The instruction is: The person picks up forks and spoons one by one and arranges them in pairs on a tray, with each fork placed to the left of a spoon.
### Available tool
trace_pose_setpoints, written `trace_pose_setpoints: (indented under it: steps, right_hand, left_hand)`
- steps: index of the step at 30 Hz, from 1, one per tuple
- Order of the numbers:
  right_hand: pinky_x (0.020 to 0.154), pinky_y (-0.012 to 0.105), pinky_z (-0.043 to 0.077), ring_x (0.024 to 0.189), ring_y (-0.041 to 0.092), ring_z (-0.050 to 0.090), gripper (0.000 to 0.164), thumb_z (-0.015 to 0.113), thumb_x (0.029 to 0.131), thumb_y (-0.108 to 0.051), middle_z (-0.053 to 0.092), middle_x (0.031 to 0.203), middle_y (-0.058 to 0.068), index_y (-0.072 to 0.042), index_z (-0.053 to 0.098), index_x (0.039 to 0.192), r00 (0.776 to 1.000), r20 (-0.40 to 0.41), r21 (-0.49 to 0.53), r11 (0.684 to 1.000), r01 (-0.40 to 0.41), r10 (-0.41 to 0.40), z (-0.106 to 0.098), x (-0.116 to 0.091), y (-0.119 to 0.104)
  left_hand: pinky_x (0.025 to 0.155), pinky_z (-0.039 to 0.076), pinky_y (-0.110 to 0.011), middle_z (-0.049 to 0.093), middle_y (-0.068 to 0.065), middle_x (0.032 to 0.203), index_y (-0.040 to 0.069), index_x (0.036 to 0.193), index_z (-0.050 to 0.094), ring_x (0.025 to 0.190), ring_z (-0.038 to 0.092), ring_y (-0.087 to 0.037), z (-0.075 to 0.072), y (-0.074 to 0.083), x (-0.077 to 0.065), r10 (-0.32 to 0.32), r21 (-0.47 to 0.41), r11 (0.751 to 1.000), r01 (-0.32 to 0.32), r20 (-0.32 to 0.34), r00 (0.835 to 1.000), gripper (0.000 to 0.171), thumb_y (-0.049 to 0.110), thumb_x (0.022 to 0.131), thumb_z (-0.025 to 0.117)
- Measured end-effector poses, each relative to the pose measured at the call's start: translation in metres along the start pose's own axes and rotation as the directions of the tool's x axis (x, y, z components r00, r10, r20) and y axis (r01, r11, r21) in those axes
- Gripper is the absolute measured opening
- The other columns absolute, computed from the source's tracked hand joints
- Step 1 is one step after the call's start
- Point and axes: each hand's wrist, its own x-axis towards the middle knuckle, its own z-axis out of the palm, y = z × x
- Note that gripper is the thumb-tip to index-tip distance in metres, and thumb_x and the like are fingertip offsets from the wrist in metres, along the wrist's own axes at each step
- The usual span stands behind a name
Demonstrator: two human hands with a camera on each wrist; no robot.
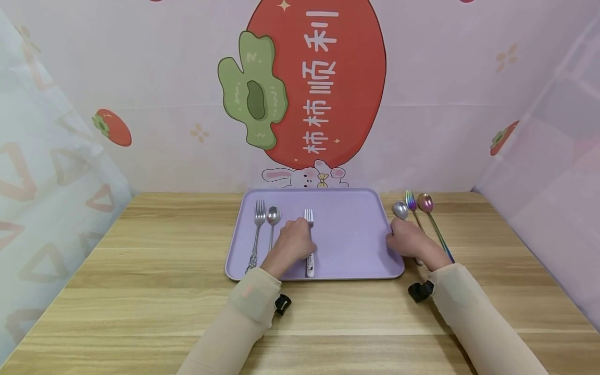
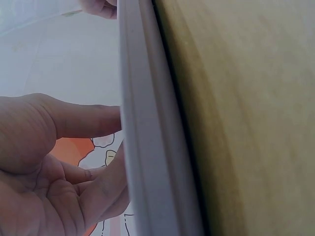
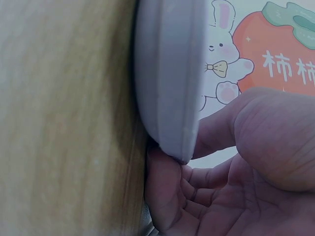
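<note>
In the head view, my left hand [image 1: 291, 244] is over the lilac tray [image 1: 347, 273], its curled fingers and thumb at the middle of a fork with a patterned white handle [image 1: 310, 266]. The tray's rim hides those fingertips in the left wrist view. At the tray's right edge, my right hand [image 1: 412, 240] pinches the rim, thumb on the inner side and curled index finger outside, as the right wrist view shows. Beneath this hand passes a silver spoon [image 1: 400, 209], its handle partly covered. An ornate silver fork [image 1: 258, 224] and another silver spoon [image 1: 273, 216] lie on the tray's left part.
Right of the tray, a rainbow-coloured fork [image 1: 411, 202] and a long spoon with a coppery bowl [image 1: 425, 202] lie on the wooden table [image 1: 154, 281]. A printed cloth [image 1: 178, 67] hangs behind the table, with similar cloth at both sides.
</note>
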Motion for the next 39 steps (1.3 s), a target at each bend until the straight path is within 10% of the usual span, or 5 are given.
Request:
trace_pose_setpoints:
  steps: [16, 31, 39]
  right_hand:
    - [0.053, 0.032, 0.047, 0.063, 0.023, 0.055, 0.011, 0.047, 0.09, -0.002, 0.056, 0.073, 0.013, 0.005, 0.055, 0.087, 1.0, 0.009, 0.017, 1.0, -0.008, 0.008, -0.001, 0.0, 0.0]
    - [0.053, 0.032, 0.046, 0.063, 0.023, 0.055, 0.011, 0.046, 0.091, -0.003, 0.055, 0.073, 0.012, 0.004, 0.054, 0.088, 1.0, 0.014, 0.008, 1.0, -0.017, 0.017, -0.001, -0.001, -0.001]
    - [0.053, 0.032, 0.047, 0.063, 0.023, 0.055, 0.012, 0.046, 0.092, -0.003, 0.055, 0.073, 0.013, 0.005, 0.055, 0.09, 1.0, 0.021, 0.022, 0.999, -0.023, 0.023, -0.001, -0.001, -0.001]
  left_hand:
    - [0.047, 0.044, -0.028, 0.047, -0.001, 0.057, 0.009, 0.069, 0.054, 0.052, 0.051, -0.016, -0.001, 0.001, -0.002, -0.005, -0.002, 1.0, 0.005, 0.021, 1.0, 0.026, 0.003, 0.081, 0.075]
    - [0.074, 0.053, -0.04, 0.062, -0.012, 0.085, -0.001, 0.102, 0.065, 0.075, 0.059, -0.025, -0.022, -0.001, -0.006, -0.017, 0.093, 0.996, 0.016, 0.009, 1.0, 0.033, 0.023, 0.085, 0.08]
    - [0.057, 0.049, -0.033, 0.063, -0.009, 0.083, 0.001, 0.097, 0.063, 0.072, 0.06, -0.022, -0.042, -0.01, -0.009, -0.012, 0.103, 0.995, 0.004, 0.07, 0.998, 0.031, 0.027, 0.088, 0.077]
